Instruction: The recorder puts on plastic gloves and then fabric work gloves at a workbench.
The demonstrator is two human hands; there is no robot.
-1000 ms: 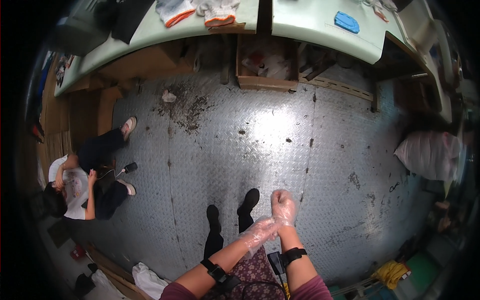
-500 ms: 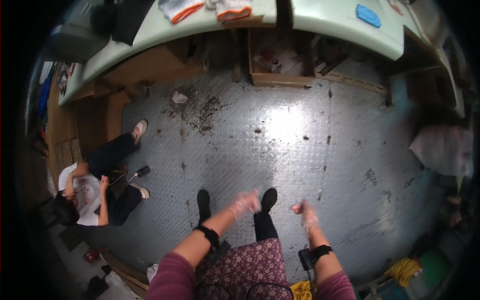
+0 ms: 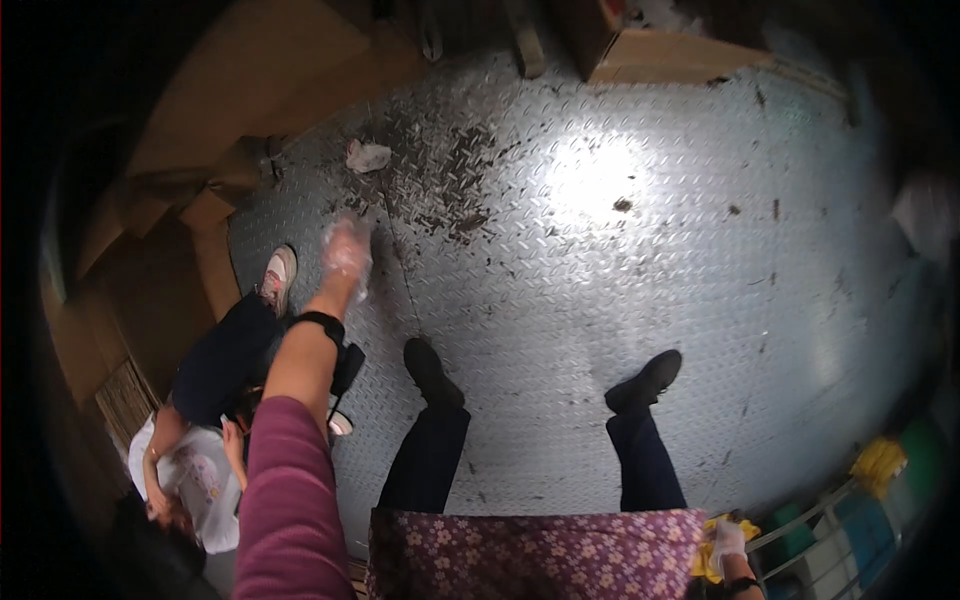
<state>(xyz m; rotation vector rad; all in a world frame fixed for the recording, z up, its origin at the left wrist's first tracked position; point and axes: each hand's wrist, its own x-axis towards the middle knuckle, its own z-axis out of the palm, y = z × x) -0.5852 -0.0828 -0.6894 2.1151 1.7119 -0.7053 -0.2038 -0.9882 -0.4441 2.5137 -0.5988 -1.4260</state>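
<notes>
My left hand, in a clear plastic glove, stretches forward over the metal floor. A crumpled whitish scrap of plastic lies just beyond it, apart from the fingers. Motion blurs that hand and its fingers cannot be made out. At the lower right, beside my flowered purple apron, is my gloved right hand. It is next to a yellow cloth; whether they touch is unclear, and its fingers are too small to read. A black strap circles each wrist.
A person in a white shirt sits at the left, with one shoe near my left forearm. Cardboard boxes line the far left. A wooden box stands ahead. Dark debris covers part of the tread-plate floor.
My view has tipped down and come closer to the floor. The left hand has swung forward and left; the right has dropped back to my side. My feet are farther apart.
</notes>
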